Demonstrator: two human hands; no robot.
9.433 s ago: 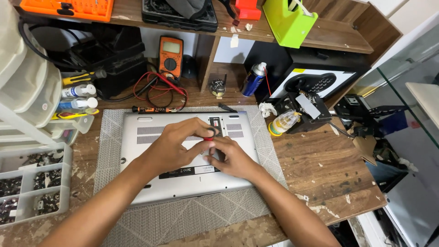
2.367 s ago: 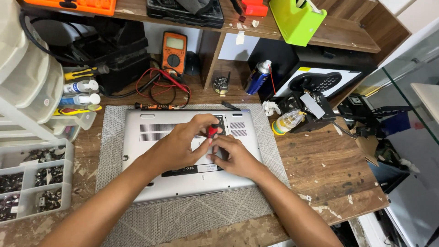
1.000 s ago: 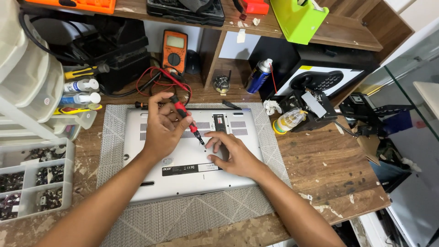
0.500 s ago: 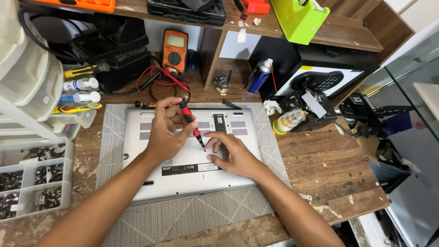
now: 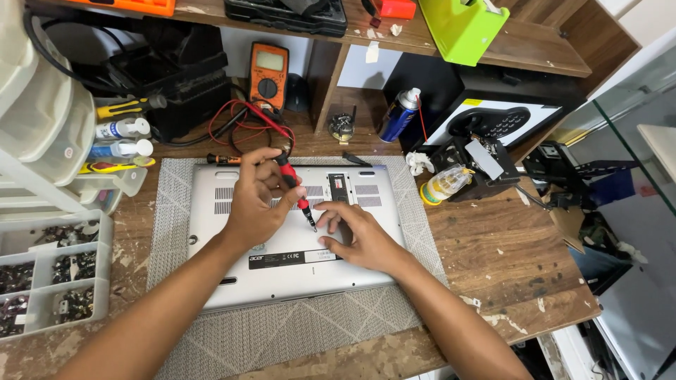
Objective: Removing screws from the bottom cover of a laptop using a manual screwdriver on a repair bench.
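Far left of the frame, a clear parts tray (image 5: pixel 53 274) of small screws sits on the wooden desk (image 5: pixel 493 246), with white bottles (image 5: pixel 123 138) above it. Moving in, the left hand (image 5: pixel 257 200) comes up from the lower left, forearm angled across a grey mat (image 5: pixel 176 232), its grip closed around a red-handled screwdriver (image 5: pixel 292 186), the tip slanting down onto the silver laptop (image 5: pixel 282 267) lying bottom-up at centre frame. Just right of that tip, the right hand (image 5: pixel 355 236) lies flat on the laptop's base, fingers spread, nothing in its grip. Above centre, an orange multimeter (image 5: pixel 267 74) stands with red leads looped below it. Further right there's a blue spray can (image 5: pixel 398 114), then a yellow-liquid bottle (image 5: pixel 445 184) against a black box. Upper right, a lime-green container (image 5: pixel 461 27) sits on the shelf.
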